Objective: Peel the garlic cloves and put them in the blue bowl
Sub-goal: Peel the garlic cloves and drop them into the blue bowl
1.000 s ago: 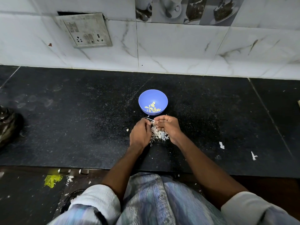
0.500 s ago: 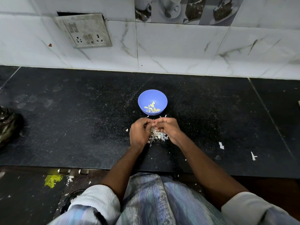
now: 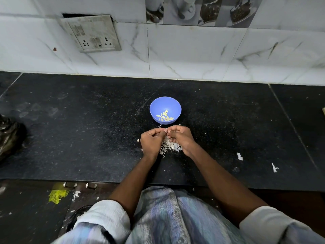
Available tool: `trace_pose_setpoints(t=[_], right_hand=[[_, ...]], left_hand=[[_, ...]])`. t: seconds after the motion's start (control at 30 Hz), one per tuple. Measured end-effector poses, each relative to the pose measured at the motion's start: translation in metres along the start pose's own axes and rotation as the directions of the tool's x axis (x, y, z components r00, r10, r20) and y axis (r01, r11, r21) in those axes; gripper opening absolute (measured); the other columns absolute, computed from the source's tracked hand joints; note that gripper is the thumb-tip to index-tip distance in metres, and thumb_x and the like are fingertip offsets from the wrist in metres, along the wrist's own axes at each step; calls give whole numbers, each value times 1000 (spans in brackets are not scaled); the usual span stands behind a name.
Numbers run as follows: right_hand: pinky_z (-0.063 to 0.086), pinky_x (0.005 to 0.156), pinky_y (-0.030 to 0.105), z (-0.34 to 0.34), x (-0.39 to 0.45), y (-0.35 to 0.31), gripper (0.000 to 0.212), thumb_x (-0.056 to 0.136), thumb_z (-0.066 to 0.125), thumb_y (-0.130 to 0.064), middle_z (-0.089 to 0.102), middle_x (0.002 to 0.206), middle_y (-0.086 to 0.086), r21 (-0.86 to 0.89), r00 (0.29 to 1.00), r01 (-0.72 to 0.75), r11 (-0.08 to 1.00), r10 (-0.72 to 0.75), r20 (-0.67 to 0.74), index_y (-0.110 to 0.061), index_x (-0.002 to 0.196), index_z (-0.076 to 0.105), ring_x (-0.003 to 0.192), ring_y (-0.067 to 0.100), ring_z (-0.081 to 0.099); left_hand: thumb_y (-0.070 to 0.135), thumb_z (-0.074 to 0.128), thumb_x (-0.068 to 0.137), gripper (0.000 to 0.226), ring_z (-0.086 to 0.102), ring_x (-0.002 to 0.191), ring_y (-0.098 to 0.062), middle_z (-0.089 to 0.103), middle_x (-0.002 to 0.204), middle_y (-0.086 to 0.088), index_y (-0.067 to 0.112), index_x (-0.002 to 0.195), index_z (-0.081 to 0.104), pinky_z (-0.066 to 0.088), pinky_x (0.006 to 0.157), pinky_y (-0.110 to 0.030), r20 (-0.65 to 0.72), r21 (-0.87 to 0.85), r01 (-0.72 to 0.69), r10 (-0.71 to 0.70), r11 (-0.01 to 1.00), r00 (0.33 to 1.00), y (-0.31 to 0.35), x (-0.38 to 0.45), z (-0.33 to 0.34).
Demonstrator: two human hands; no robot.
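A black speckled stone counter with a matte, gritty surface runs across the view, backed by glossy white marble-look wall tiles with grey veins. Nearest the camera are rolled-up pale sleeves and a wrinkled blue-grey cloth garment at the person's waist. Below the counter edge on the left lies a crumpled yellow scrap on a dark, dusty surface.

On the counter, the left hand and right hand sit side by side with knuckles up, fingers curled inward and fingertips meeting at a small point between them; both seem to pinch a garlic clove there, though the clove itself is too hidden to make out. Beneath and between the hands lies a loose heap of thin, papery white garlic skins, flaky and curled. Two more white flakes lie well apart to the right.

Just beyond the hands stands the round, smooth blue plastic bowl, holding a few small pale-yellow peeled garlic cloves at its bottom.

At the far left edge sits a crinkled dark plastic bag. On the wall hangs a grimy square metal switch-and-socket plate, tilted, beside a decorative tile printed with cups
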State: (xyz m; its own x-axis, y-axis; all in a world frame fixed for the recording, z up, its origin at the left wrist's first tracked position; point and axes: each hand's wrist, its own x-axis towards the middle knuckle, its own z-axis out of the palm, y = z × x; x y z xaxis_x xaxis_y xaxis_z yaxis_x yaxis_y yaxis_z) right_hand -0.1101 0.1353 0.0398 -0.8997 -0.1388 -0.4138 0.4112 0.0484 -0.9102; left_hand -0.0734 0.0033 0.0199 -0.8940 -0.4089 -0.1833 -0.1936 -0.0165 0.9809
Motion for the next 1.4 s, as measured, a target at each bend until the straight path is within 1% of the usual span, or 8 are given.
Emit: trace_pose_setpoints(t=[0.13,0.3,0.47,0.6,0.73,0.87,1.23,1.4], right_hand=[[52,59,21,2,0,-1,10,95,64,5,70,77,11,-2,999,26,1000,-26,-44,5,102,70,62,11,61],[51,56,20,4,0,-1,11,94,63,7,69,75,11,-28,995,47,999,-49,-81,8,103,69,57,9,60],[54,58,21,10,-1,1,10,93,65,7,71,78,16,-38,992,82,996,-85,-94,9,101,70,58,10,64],[55,60,24,13,0,4,9,94,65,5,72,79,18,-22,992,82,996,-83,-94,7,101,70,62,15,65],[55,59,22,14,0,3,8,94,65,5,72,75,13,-3,992,74,997,-74,-101,6,100,70,62,14,67],[55,60,23,15,0,4,8,93,66,7,73,74,12,-25,991,85,996,-87,-100,2,96,71,62,14,67],[52,55,20,20,-1,5,10,94,63,8,70,65,9,11,992,66,998,-64,-113,2,91,70,55,12,65],[53,58,23,21,0,4,8,95,64,4,70,69,11,27,994,55,998,-52,-91,3,94,71,60,15,64]], left_hand=[[4,80,90,5,74,72,-27,80,84,-13,7,93,84,64,82,-48,31,-147,104,-101,984,994,4,-3,3],[6,80,89,4,73,87,-56,79,84,-21,8,88,84,61,87,-65,60,-180,135,-126,974,990,-1,0,4],[4,79,87,5,71,74,-36,76,80,-26,4,84,84,62,87,-63,23,-225,149,-148,963,989,-1,-2,6],[3,77,90,7,70,74,-34,76,81,-27,3,86,83,61,87,-56,24,-260,181,-182,948,983,1,-3,5],[0,76,91,7,71,74,-34,76,82,-26,0,89,82,65,76,-40,45,-278,183,-177,943,983,4,-4,4],[-2,75,91,8,71,63,-23,76,76,-22,0,86,81,63,65,-27,43,-306,201,-197,931,979,9,-5,3],[1,77,84,9,64,60,-19,74,69,-17,0,76,81,56,60,-29,-64,-231,174,-194,957,979,7,-6,10],[5,80,85,7,70,64,-20,77,73,-16,9,81,84,63,69,-36,-85,-212,149,-170,966,982,4,-6,11]])
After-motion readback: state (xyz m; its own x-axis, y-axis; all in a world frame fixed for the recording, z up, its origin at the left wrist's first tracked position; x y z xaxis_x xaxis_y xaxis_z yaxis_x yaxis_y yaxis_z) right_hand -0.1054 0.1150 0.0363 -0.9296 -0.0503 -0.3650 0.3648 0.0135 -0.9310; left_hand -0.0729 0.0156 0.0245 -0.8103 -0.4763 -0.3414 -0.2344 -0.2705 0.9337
